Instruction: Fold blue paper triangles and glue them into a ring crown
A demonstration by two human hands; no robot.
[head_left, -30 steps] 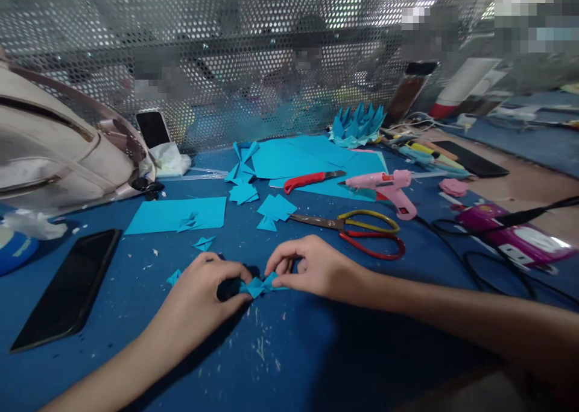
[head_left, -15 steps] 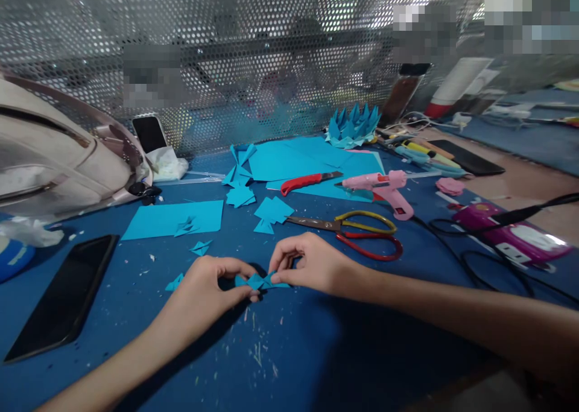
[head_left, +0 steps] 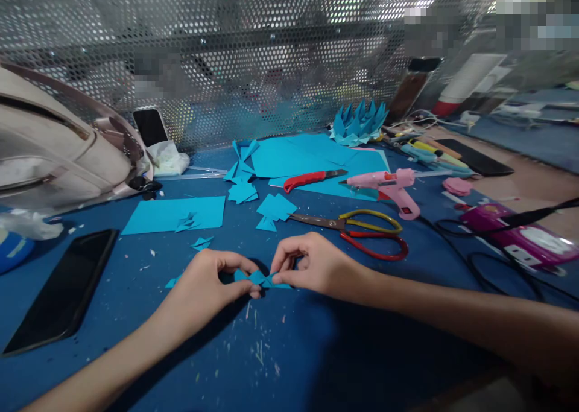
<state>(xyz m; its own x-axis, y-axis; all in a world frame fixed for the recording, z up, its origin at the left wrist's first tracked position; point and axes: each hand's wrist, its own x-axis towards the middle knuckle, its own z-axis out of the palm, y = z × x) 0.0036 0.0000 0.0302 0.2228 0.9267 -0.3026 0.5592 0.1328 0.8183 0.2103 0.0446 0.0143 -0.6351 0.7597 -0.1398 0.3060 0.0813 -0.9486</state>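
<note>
A small piece of folded blue paper is pinched between both my hands, low over the blue table. My left hand grips its left part between thumb and fingers. At its right side, my right hand closes thumb and forefinger on it; part of the fold is hidden by the fingertips. Another folded blue piece lies just beyond my left hand, and one more shows partly behind the wrist. Blue paper squares rest past my right hand, touching the tips of the scissors.
Beyond lie a red cutter knife, a pink glue gun and large blue sheets. A spiky blue paper model stands near the perforated metal screen. Phone and bag are left; a purple power strip is right.
The view has shifted slightly, so the far objects sit a little further right. Both hands keep their pinch on the folded blue paper, with almost no visible movement.
</note>
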